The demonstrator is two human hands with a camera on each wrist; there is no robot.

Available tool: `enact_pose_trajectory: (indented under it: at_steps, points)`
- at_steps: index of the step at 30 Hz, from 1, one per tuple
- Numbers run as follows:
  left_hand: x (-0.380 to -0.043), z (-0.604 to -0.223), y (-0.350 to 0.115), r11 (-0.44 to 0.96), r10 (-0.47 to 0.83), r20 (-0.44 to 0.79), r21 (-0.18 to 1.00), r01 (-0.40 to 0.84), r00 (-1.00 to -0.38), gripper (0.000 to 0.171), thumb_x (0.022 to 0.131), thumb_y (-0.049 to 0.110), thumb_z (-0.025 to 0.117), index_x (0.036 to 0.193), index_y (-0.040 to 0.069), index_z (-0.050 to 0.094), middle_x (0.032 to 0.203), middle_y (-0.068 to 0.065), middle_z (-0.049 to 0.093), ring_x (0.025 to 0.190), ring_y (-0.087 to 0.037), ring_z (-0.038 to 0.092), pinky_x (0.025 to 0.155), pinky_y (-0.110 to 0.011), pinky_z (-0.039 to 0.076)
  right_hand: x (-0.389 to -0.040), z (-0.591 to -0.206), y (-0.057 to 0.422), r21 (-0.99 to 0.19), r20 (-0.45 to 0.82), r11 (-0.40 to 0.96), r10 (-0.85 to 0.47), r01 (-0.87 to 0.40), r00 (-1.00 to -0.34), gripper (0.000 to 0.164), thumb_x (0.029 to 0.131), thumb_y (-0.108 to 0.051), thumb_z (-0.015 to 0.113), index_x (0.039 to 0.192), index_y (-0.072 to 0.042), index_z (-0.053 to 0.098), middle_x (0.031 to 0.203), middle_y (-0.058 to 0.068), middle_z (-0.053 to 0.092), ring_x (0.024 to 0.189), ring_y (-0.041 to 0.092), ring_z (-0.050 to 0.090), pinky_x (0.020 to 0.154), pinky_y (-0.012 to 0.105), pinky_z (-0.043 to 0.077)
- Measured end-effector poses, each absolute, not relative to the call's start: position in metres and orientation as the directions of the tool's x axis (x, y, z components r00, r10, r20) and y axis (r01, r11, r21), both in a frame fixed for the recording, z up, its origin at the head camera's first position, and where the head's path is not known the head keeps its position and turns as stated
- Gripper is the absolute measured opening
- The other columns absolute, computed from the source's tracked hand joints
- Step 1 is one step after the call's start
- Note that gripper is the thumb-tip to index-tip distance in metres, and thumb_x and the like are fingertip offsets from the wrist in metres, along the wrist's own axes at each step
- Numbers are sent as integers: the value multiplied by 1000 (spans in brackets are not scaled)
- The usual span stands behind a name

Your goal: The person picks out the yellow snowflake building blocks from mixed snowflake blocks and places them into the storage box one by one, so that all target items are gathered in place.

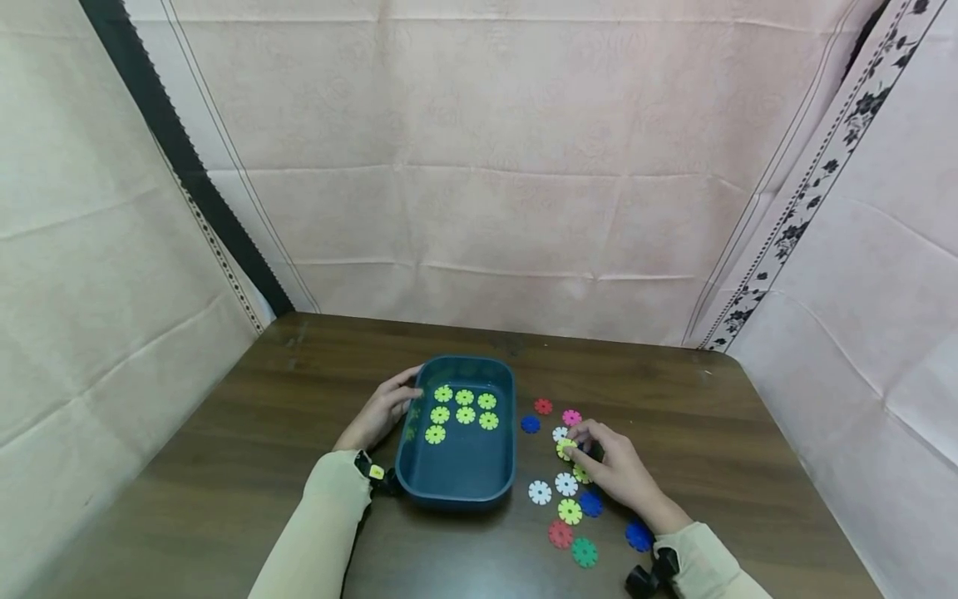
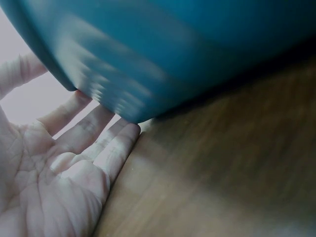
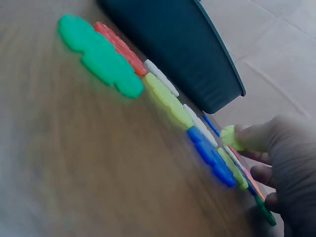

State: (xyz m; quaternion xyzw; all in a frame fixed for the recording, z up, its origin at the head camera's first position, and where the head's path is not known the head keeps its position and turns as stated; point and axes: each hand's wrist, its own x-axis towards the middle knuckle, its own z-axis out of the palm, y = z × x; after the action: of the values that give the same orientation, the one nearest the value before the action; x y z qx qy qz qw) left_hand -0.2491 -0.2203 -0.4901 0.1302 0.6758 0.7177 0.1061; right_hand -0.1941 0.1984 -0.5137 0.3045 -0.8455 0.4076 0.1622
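We count seven yellow-green, flower-shaped plastic discs [image 1: 466, 415] inside the blue rectangular plastic tray [image 1: 456, 470], which stands on the brown wooden worktop [image 1: 636, 374]. We note that the right-hand grip [image 1: 612, 467] pinches one more yellow-green disc [image 3: 229, 138] beside the tray, while the left-hand grip [image 1: 380, 409] rests unclenched against the tray's side. We judge the work partly complete: two loose yellow-green discs [image 1: 570, 512] remain outside, among white, blue, red, pink and green discs [image 1: 585, 552].
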Motion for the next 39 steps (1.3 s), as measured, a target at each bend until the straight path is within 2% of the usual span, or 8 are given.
enact_pose_trajectory:
  at_steps: [4, 7, 15, 22, 34, 39]
  points:
    - [-251, -491, -222, -61, 349, 82, 996, 65, -933, 54, 103, 15, 51, 156, 19, 38, 153, -14, 43, 136, -35, 45, 103, -32, 45, -194, -511, 198, -620, 515, 489, -336, -613, -789, 22, 86, -9, 79, 103, -16, 67, 86, -13, 65, 74, 5, 57, 57, 25, 46]
    - [-252, -492, -224, -82, 366, 110, 993, 86, -924, 57, 103, 12, 49, 158, 19, 34, 155, -16, 40, 138, -37, 43, 104, -30, 44, -194, -509, 197, -627, 507, 499, -321, -598, -800, 21, 87, -10, 79, 103, -17, 68, 86, -13, 65, 73, 5, 57, 59, 26, 46]
    - [-250, -492, -224, -118, 393, 135, 988, 95, -910, 60, 101, 7, 46, 159, 19, 33, 160, -11, 32, 142, -37, 37, 106, -32, 42, -192, -510, 198, -634, 499, 499, -321, -591, -805, 21, 87, -11, 79, 104, -18, 67, 86, -14, 65, 74, 6, 58, 62, 27, 49]
    - [-247, -491, -225, -109, 391, 134, 989, 99, -911, 61, 101, 7, 45, 159, 19, 32, 160, -12, 33, 140, -39, 39, 106, -33, 43, -192, -512, 196, -637, 505, 501, -303, -586, -808, 21, 87, -11, 79, 103, -18, 68, 86, -15, 65, 73, 6, 58, 62, 27, 50]
    - [-248, -491, -227, -85, 383, 121, 992, 95, -916, 61, 100, 8, 46, 158, 21, 34, 161, -8, 31, 141, -36, 40, 105, -32, 43, -193, -511, 195, -648, 528, 469, -291, -600, -798, 18, 88, -7, 77, 101, -15, 68, 86, -11, 68, 71, 7, 60, 61, 28, 52]
    - [-251, -495, -224, -104, 395, 140, 989, 107, -908, 60, 101, 7, 45, 159, 18, 32, 162, -10, 30, 140, -38, 40, 106, -34, 42, -193, -504, 195, -689, 514, 441, -262, -575, -817, 17, 89, -6, 75, 104, -12, 69, 88, -3, 71, 75, 11, 64, 67, 26, 53]
